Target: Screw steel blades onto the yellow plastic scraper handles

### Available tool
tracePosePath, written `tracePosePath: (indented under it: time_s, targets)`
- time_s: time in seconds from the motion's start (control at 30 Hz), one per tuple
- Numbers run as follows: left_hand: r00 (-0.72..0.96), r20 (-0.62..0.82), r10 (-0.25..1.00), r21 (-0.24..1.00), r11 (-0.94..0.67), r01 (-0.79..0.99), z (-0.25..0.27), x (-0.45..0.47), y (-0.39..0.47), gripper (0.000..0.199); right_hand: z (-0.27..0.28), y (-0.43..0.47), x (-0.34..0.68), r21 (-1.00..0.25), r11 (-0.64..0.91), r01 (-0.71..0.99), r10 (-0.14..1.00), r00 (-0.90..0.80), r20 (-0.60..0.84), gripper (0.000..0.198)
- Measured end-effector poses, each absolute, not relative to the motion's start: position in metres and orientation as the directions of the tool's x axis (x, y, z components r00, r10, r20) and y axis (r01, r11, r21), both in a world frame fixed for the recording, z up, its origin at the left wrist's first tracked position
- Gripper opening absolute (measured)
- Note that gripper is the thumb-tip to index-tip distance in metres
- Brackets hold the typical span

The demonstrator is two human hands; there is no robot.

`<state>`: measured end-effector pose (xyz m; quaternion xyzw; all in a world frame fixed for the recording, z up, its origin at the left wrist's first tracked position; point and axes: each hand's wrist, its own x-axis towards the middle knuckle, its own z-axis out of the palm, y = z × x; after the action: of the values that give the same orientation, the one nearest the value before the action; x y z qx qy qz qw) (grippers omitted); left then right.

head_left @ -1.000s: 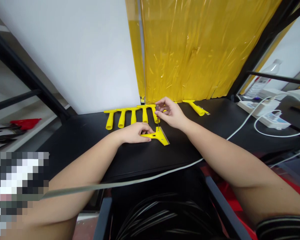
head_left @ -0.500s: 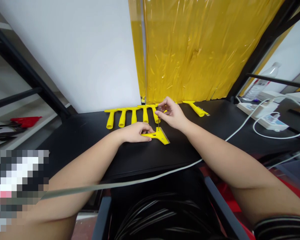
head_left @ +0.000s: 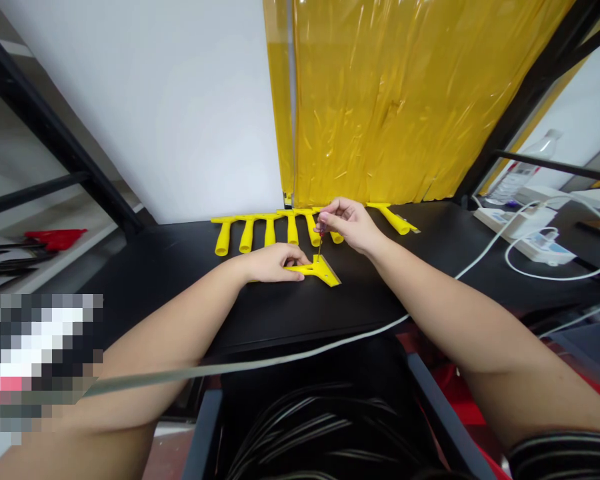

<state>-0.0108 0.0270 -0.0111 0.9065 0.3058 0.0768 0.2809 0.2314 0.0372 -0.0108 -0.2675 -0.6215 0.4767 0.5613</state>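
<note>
My left hand is closed around the handle of a yellow scraper, which lies flat on the black table with its metal blade edge facing right. Above it, my right hand pinches a small screwdriver held upright. The screwdriver's thin shaft points down and its tip meets the scraper head near the upper screw spot. Most of the screwdriver's handle is hidden by my fingers. Behind my hands, several yellow scraper handles stand in a row along the back of the table.
Another yellow scraper with a blade lies at the back right. White power strips and a plastic bottle are farther right. A white cable crosses in front of the black table. Black frame posts flank both sides.
My right hand has shifted slightly, its fingers now sitting differently on the screwdriver, and more of the handle row shows beneath it. My left hand and the scraper have hardly moved.
</note>
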Motion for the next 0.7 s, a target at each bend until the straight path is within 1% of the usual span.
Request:
tracePosePath:
  time_s: [0.1,0.17,0.27,0.33,0.37,0.47,0.53,0.6,0.7]
  targets:
    - [0.800,-0.044,0.599,0.561,-0.647,0.516,-0.009,-0.011,0.026,0.040,-0.012,0.038,0.234,-0.905,0.351,-0.242,0.873,-0.265,0.409,0.052]
    - [0.798,-0.070,0.599,0.571,-0.632,0.524,-0.008,-0.011,0.025,0.040,-0.011,0.036,0.234,-0.915,0.300,-0.270,0.867,-0.322,0.380,0.048]
    - [0.798,-0.092,0.596,0.593,-0.611,0.525,-0.007,-0.012,0.024,0.044,-0.007,0.029,0.228,-0.915,0.214,-0.341,0.857,-0.385,0.344,0.036]
    - [0.806,-0.084,0.586,0.613,-0.608,0.505,-0.007,-0.012,0.023,0.050,-0.006,0.024,0.222,-0.912,0.174,-0.371,0.876,-0.364,0.316,0.028]
    - [0.813,-0.078,0.578,0.622,-0.609,0.492,-0.007,-0.012,0.023,0.053,-0.006,0.022,0.219,-0.914,0.172,-0.367,0.891,-0.339,0.303,0.027]
    - [0.820,-0.077,0.567,0.632,-0.608,0.480,-0.007,-0.013,0.022,0.062,-0.009,0.021,0.213,-0.924,0.217,-0.315,0.911,-0.274,0.307,0.038]
    - [0.817,-0.082,0.571,0.628,-0.607,0.487,-0.007,-0.013,0.023,0.063,-0.011,0.023,0.212,-0.922,0.228,-0.314,0.907,-0.275,0.318,0.042]
    - [0.816,-0.087,0.571,0.622,-0.609,0.492,-0.007,-0.013,0.023,0.063,-0.012,0.025,0.214,-0.917,0.200,-0.345,0.900,-0.306,0.311,0.042]
    - [0.822,-0.095,0.561,0.606,-0.623,0.495,-0.007,-0.013,0.024,0.061,-0.012,0.025,0.216,-0.914,0.105,-0.392,0.870,-0.410,0.275,0.039]
